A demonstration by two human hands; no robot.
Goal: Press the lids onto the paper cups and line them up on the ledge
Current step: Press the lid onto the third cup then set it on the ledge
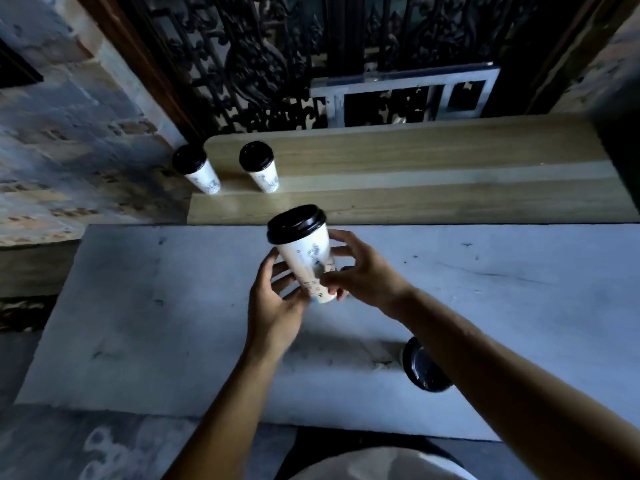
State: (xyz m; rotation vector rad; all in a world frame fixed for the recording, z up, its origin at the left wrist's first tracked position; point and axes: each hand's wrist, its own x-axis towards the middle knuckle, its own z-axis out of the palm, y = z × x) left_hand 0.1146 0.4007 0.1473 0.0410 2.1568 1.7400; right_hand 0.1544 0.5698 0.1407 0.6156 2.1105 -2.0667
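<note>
A white paper cup point(304, 251) with a black lid point(296, 224) is held tilted above the grey slab, its lid leaning away from me. My left hand point(277, 306) cups its base from the left and my right hand point(360, 271) grips its lower side from the right. Two lidded cups stand side by side at the left end of the wooden ledge point(433, 161): the left cup point(195, 168) at the corner and the second cup point(259, 166) beside it. A further black-lidded cup point(424, 367) stands on the slab, partly hidden under my right forearm.
The grey stone slab point(173, 323) lies in front of the ledge. Behind the ledge rises a dark ornate metal grille point(263, 64) with a pale frame point(405, 95) leaning on it. A rough wall point(52, 133) closes the left side.
</note>
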